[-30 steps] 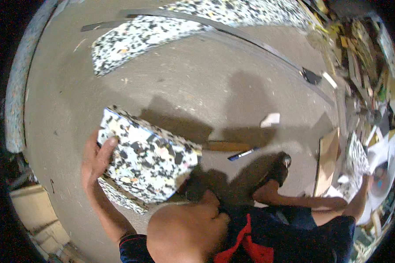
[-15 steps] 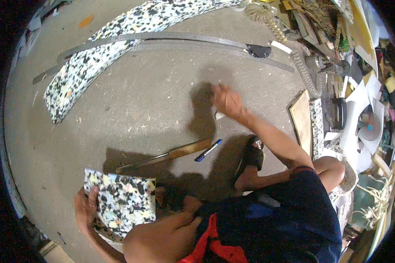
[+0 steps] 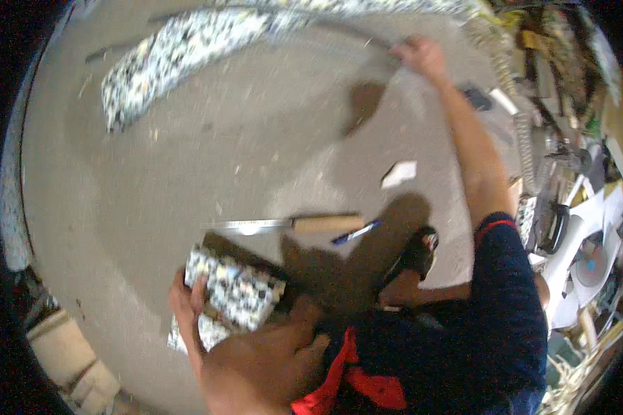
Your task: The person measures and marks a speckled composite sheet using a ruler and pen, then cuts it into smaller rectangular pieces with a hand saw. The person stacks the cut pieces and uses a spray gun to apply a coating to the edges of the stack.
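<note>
My left hand [image 3: 187, 304] grips the side of a speckled rebonded foam block [image 3: 228, 287] by my knee. My right hand [image 3: 422, 59] stretches to the far right, its fingers closed on a long thin metal ruler [image 3: 353, 33], which runs over a long speckled foam strip [image 3: 166, 62]. A knife with a wooden handle [image 3: 325, 223] lies flat on the concrete floor, a blue and white pen [image 3: 353, 233] beside it. A small white scrap [image 3: 399, 173] lies above them. The picture is blurred by motion.
A pile of offcuts, paper and tools [image 3: 574, 228] runs along the right, with a coiled hose [image 3: 522, 138] at its edge. Cardboard pieces [image 3: 59, 346] lie at the lower left, and a speckled roll [image 3: 14, 200] lies along the left edge. My sandalled foot [image 3: 419, 256] rests right of the pen.
My right hand, low at the right a second ago, has reached forward to the metal ruler. My left hand still holds the foam block. The view has shifted between frames.
</note>
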Demonstrator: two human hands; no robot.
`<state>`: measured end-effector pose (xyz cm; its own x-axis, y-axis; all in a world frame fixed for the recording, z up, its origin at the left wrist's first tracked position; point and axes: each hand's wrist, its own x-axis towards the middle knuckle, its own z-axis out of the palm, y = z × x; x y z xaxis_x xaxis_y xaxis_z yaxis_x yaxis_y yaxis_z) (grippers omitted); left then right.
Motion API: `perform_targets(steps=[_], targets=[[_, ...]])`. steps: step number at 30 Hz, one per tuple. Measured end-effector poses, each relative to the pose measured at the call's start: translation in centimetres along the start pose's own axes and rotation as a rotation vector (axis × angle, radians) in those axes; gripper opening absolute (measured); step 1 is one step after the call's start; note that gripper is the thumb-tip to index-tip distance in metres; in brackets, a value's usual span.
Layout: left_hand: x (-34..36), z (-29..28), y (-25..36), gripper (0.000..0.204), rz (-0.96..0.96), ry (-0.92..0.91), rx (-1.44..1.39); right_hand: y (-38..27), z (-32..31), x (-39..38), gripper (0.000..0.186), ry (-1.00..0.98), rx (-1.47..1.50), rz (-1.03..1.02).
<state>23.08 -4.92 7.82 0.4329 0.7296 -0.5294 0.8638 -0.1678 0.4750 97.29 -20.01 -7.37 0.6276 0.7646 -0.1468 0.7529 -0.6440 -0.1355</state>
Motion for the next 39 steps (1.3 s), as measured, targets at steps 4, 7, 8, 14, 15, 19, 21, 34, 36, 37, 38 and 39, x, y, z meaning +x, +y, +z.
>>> perform_targets(steps=[4, 7, 8, 14, 15, 19, 21, 34, 36, 37, 38, 39], targets=[[-0.2, 0.2, 1.3, 0.061, -0.177, -0.086, -0.148, 5.9, -6.0, 1.9, 0.046, 0.236, -0.388, 0.013], [0.0, 0.5, 1.3, 0.052, -0.128, -0.116, -0.109, 3.0, -11.2, 0.5, 0.048, 0.147, -0.628, 0.065], [0.2, 0.6, 1.1, 0.051, -0.21, -0.163, -0.084, 0.5, -12.4, -1.5, 0.054, 0.08, -0.606, 0.07], [0.7, -0.3, -0.1, 0.05, -0.219, -0.197, 0.049, -13.4, -5.7, -31.4, 0.038, -0.754, 0.231, -0.65], [0.4, -0.4, 0.1, 0.049, -0.229, -0.205, 0.057, -13.8, -4.3, -34.8, 0.055, -0.686, 0.125, -0.758], [-1.5, -1.8, 1.5, 0.042, -0.269, -0.128, -0.029, -16.0, -0.2, -40.4, 0.067, -0.705, -0.053, -0.545], [-2.4, -2.6, 2.5, 0.043, -0.122, -0.087, 0.014, -17.0, -0.5, -39.9, 0.066, -0.701, -0.031, -0.484], [-11.6, -5.7, 6.8, 0.044, -0.403, -0.065, -0.038, -16.0, -3.8, -36.1, 0.065, -0.535, -0.028, -0.21], [-12.6, -6.0, 6.9, 0.047, -0.354, -0.076, -0.18, -17.6, -3.0, -34.5, 0.072, -0.591, 0.092, -0.073], [-13.0, -6.6, 6.9, 0.047, -0.368, -0.107, 0.026, -18.8, -2.2, -33.7, 0.079, -0.723, 0.189, 0.002], [-13.2, -6.4, 6.8, 0.047, -0.448, -0.153, 0.199, -19.3, -0.8, -32.3, 0.068, -0.757, 0.195, -0.04], [-13.5, -7.0, 6.6, 0.048, -0.392, -0.11, -0.047, -20.2, 0.7, -31.3, 0.049, -0.831, 0.482, 0.234]])
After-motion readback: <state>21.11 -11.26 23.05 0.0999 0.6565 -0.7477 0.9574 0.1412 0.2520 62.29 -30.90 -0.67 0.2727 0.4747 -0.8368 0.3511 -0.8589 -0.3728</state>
